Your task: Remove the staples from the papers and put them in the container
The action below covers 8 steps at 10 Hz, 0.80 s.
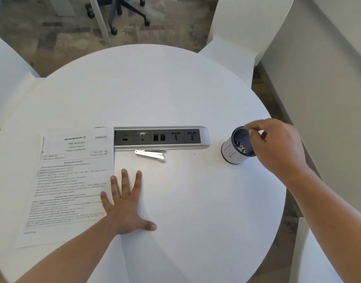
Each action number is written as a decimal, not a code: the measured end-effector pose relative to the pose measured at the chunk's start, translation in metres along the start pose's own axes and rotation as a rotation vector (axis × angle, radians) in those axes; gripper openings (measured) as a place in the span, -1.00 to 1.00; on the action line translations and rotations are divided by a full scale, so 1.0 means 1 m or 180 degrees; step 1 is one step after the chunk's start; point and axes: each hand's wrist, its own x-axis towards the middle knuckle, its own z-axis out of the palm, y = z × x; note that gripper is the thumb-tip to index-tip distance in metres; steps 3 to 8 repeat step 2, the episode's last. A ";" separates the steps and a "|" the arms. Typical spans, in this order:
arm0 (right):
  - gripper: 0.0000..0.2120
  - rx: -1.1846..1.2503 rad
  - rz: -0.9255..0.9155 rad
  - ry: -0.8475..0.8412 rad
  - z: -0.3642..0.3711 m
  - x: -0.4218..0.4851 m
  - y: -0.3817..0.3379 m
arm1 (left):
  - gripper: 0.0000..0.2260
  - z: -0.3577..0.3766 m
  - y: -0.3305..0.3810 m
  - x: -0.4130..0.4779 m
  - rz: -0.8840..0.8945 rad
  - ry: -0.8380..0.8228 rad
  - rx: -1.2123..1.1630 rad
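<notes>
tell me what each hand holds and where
Left hand lies flat, holding nothing. Right hand pinches its fingers over the container; whether they hold anything cannot be told.

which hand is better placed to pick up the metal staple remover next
Probably left: the left hand lies flat and open on the table, fingertips near the staple remover; the right hand is off at the container, fingers curled over its rim.

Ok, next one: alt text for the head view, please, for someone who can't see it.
A person's right hand holds pinched fingers over the open top of a white container at the right of a round white table. The left hand lies flat at the edge of printed papers, and a silver metal tool lies in front of a socket strip.
</notes>
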 end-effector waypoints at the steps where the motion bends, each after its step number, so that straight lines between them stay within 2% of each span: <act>1: -0.83 0.0411 -0.0018 0.0110 0.005 -0.027 -0.012 | 0.41 0.003 -0.001 0.001 0.0056 0.0076 -0.0030; 2: -0.81 0.0741 0.0175 -0.0273 0.036 -0.066 -0.020 | 0.42 0.004 -0.001 0.003 0.0031 0.0143 -0.0016; 8: -0.81 0.0741 0.0175 -0.0273 0.036 -0.066 -0.020 | 0.42 0.004 -0.001 0.003 0.0031 0.0143 -0.0016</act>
